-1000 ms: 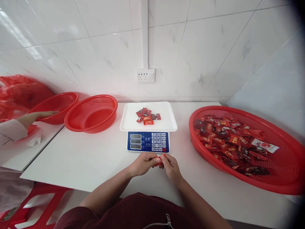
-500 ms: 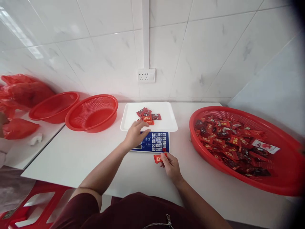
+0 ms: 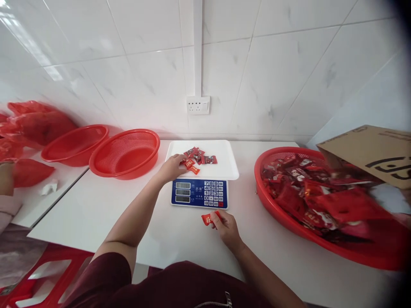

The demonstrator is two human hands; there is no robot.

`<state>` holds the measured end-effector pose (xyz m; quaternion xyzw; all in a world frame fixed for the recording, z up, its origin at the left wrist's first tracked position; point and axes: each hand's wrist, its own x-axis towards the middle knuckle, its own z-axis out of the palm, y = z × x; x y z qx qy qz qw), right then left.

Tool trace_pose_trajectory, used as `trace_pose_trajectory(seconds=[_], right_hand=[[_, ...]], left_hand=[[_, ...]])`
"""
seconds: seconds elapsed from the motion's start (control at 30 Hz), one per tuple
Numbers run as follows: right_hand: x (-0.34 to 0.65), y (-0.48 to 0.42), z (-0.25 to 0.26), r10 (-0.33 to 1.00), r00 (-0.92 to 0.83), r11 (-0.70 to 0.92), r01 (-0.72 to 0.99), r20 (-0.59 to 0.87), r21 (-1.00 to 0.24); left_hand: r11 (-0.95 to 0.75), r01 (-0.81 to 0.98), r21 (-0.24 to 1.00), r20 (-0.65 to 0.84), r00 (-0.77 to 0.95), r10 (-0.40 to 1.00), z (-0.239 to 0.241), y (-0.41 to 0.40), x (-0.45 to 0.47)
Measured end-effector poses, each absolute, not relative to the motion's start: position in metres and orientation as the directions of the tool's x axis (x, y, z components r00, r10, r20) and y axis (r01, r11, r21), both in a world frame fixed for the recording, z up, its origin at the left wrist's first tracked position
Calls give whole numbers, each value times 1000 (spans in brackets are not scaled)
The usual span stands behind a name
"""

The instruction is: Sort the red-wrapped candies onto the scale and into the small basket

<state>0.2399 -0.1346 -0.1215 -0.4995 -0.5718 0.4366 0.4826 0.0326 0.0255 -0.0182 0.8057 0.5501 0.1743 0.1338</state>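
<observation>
My left hand reaches onto the white tray of the blue scale, fingers pinched on a red candy packet at the edge of a small pile of packets. My right hand rests on the white table in front of the scale and pinches another red candy packet. At the right, a big red basket is heaped with red and dark packets, blurred by motion.
A cardboard box tilts over the big basket from the right edge. Two red baskets, an inner one and an outer one, stand at the left, with red plastic bags beyond. Another person's arm shows at far left. Wall socket behind the scale.
My left hand left the packet held by both hands, reached to the scale tray and pinched a packet there. A cardboard box came in at right and packets in the big basket are moving.
</observation>
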Motion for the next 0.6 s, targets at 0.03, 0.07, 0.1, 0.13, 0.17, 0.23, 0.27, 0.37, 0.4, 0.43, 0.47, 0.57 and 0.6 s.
trace_pose_trajectory(seconds=[0.03,0.07,0.1,0.13,0.17,0.23,0.27,0.37,0.4,0.43,0.47,0.57,0.6], right_hand=[[239,-135,-122,993,-42,117,148,112,-982],[239,-135,-122,993,-48,114,147,108,-983],[238,-135,-122,993,-53,112,146,105,-983],[238,-135,-123,993,-56,108,146,101,-983],[238,-135,-124,994,-59,105,146,97,-984],[238,-135,-125,994,-63,96,147,88,-984],[238,-135,-125,995,-62,92,148,83,-985],[238,-135,-125,996,-53,85,156,78,-984],[239,-135,-124,996,-48,85,159,78,-984],[239,-135,-124,996,-44,84,162,78,-983],[239,-135,-123,996,-41,83,164,77,-983],[239,-135,-122,996,-38,84,166,79,-983],[239,-135,-122,996,-40,85,167,80,-982]], left_hand=[[-347,842,413,121,327,937,-19,27,27],[-342,842,416,110,327,939,-20,27,23],[-349,840,415,106,336,936,-20,28,20],[-372,833,410,108,361,926,-20,28,19],[-408,822,398,116,396,911,-21,28,19],[-484,799,357,128,472,872,-20,28,24],[-510,793,333,125,499,858,-20,28,27],[-514,812,278,124,500,857,-20,30,35],[-505,820,270,133,487,863,-21,32,37],[-495,826,269,147,472,869,-21,33,37],[-484,830,277,166,455,875,-22,34,37],[-444,826,347,256,373,892,-25,35,32],[-424,822,379,291,329,898,-24,35,28]])
